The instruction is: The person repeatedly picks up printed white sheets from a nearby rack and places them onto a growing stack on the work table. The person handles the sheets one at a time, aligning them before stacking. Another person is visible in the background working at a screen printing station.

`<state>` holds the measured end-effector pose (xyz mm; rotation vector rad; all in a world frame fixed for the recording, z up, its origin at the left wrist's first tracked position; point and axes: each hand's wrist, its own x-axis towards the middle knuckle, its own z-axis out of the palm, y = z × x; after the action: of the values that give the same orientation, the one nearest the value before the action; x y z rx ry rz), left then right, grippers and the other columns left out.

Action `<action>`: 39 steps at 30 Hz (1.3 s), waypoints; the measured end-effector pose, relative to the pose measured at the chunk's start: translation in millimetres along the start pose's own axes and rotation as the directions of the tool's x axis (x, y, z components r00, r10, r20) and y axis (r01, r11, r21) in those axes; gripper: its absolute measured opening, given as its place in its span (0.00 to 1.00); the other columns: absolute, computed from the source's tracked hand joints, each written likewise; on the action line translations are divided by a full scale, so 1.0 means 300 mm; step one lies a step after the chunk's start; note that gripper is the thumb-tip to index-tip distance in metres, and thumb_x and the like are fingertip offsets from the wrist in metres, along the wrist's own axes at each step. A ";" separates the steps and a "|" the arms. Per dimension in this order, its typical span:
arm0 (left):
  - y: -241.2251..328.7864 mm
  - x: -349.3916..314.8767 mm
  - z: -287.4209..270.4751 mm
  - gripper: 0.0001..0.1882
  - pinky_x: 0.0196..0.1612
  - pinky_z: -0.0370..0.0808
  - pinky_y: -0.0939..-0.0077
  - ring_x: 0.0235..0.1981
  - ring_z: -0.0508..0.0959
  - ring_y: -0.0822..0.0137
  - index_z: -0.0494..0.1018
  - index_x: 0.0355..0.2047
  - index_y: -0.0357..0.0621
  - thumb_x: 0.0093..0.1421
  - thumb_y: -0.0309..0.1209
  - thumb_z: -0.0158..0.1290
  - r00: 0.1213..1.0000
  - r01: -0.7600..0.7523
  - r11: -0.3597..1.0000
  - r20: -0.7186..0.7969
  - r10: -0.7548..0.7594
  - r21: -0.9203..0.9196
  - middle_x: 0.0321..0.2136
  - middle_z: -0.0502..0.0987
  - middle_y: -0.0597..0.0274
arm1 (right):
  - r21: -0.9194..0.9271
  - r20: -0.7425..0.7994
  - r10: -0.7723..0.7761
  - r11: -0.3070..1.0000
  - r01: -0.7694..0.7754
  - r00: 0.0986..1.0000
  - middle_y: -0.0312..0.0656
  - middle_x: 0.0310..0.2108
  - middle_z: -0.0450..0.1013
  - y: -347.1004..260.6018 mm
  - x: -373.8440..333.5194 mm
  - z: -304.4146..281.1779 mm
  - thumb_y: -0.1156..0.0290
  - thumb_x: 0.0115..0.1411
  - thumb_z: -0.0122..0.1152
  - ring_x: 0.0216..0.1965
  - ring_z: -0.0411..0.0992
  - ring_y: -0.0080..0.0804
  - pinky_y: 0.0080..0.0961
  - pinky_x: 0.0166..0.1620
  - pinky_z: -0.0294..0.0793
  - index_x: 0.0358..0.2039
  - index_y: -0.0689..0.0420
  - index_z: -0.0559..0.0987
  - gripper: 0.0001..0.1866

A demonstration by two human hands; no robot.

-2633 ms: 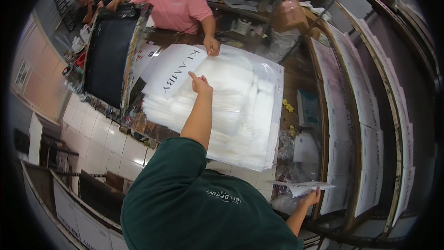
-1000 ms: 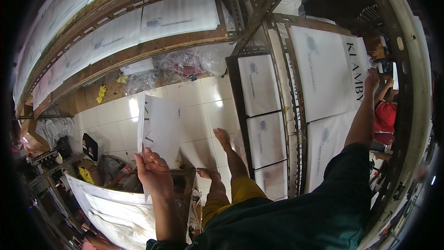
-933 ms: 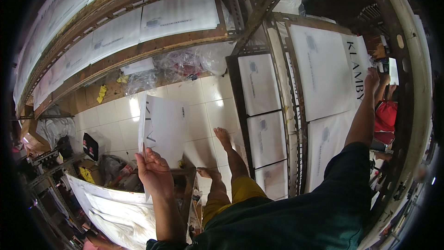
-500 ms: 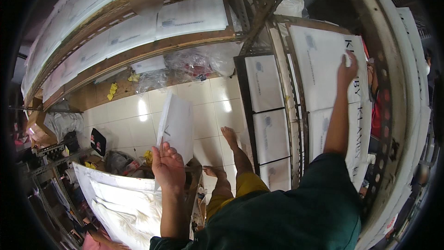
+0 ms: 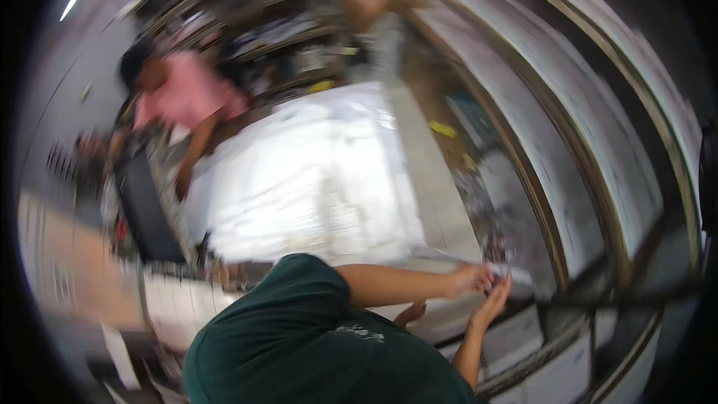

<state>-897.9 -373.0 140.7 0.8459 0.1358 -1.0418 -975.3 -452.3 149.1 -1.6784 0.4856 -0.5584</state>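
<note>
My hands come together right of the lower middle, smeared by motion. My left hand [image 5: 470, 281] has its fingers curled at the edge of a thin white flat packet [image 5: 441, 256], which is blurred and partly hidden. Close against it, my right hand [image 5: 491, 305] points its fingers up beside the left fingers. Whether the right hand also grips the packet cannot be made out. Left of my hands, a wide table [image 5: 413, 206] bears a broad spread of white, crinkled sheets or bags [image 5: 299, 179].
Across the table sits a person in a pink top [image 5: 191, 86], one arm at its edge. Long shelves [image 5: 523, 157] with white packets curve along the right. Yellow scraps [image 5: 443, 129] and clear plastic [image 5: 493, 243] lie below them. A dark panel [image 5: 146, 202] stands at the left.
My view has swung left, toward the table and the person in pink. My right hand has come away from the shelf packets and now meets my left hand.
</note>
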 end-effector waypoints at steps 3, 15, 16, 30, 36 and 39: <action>0.022 -0.076 0.026 0.15 0.29 0.68 0.82 0.25 0.69 0.77 0.70 0.28 0.46 0.62 0.42 0.40 0.997 -0.033 0.999 -0.063 0.033 0.006 0.24 0.71 0.69 | 0.104 0.097 -0.003 0.995 -0.007 0.995 0.50 0.48 0.64 -0.031 -0.015 0.030 0.56 0.64 0.34 0.46 0.65 0.38 0.30 0.49 0.64 0.56 0.62 0.60 0.27; 0.108 -0.246 0.002 0.26 0.28 0.67 0.81 0.25 0.68 0.74 0.66 0.40 0.45 0.58 0.55 0.41 0.968 -0.059 0.997 0.240 0.072 -0.059 0.27 0.68 0.65 | -0.086 -0.151 -0.248 0.968 0.237 0.957 0.43 0.34 0.72 -0.238 0.062 0.171 0.73 0.57 0.53 0.34 0.68 0.29 0.23 0.39 0.68 0.41 0.65 0.73 0.13; 0.125 -0.283 0.011 0.26 0.25 0.67 0.82 0.22 0.68 0.73 0.66 0.39 0.45 0.58 0.57 0.41 0.974 -0.019 0.999 0.226 0.030 -0.047 0.26 0.68 0.65 | -0.101 -0.180 -0.271 0.961 0.256 0.946 0.43 0.34 0.72 -0.242 0.094 0.160 0.74 0.56 0.53 0.33 0.68 0.29 0.23 0.39 0.68 0.40 0.65 0.73 0.12; 0.008 -0.989 -0.649 0.28 0.30 0.68 0.77 0.27 0.71 0.71 0.74 0.34 0.38 0.58 0.55 0.44 0.963 -0.083 0.745 -0.138 0.230 0.662 0.28 0.74 0.60 | -0.383 -0.196 -0.460 0.849 0.365 0.866 0.49 0.42 0.72 -0.133 0.346 -0.018 0.77 0.57 0.46 0.36 0.69 0.34 0.26 0.40 0.67 0.43 0.63 0.75 0.14; -0.383 -1.239 -0.945 0.28 0.33 0.71 0.63 0.28 0.75 0.53 0.73 0.31 0.32 0.57 0.52 0.44 0.816 0.530 0.306 -0.574 0.070 0.791 0.28 0.76 0.47 | -0.375 -0.102 -0.406 0.861 0.342 0.908 0.50 0.43 0.71 -0.143 0.382 0.043 0.80 0.52 0.44 0.44 0.69 0.39 0.28 0.49 0.66 0.43 0.66 0.74 0.18; -0.666 -1.297 -0.999 0.23 0.33 0.73 0.60 0.33 0.75 0.59 0.72 0.41 0.40 0.56 0.47 0.46 0.628 0.778 0.458 -0.516 -0.583 0.430 0.36 0.75 0.53 | -0.349 -0.093 -0.397 0.872 0.344 0.913 0.51 0.44 0.71 -0.149 0.389 0.074 0.82 0.50 0.44 0.46 0.69 0.41 0.29 0.51 0.65 0.43 0.67 0.74 0.19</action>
<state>-1179.5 57.0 10.3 1.6563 0.4458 -1.7933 -868.7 -497.1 201.2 -2.0750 0.3839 -0.9449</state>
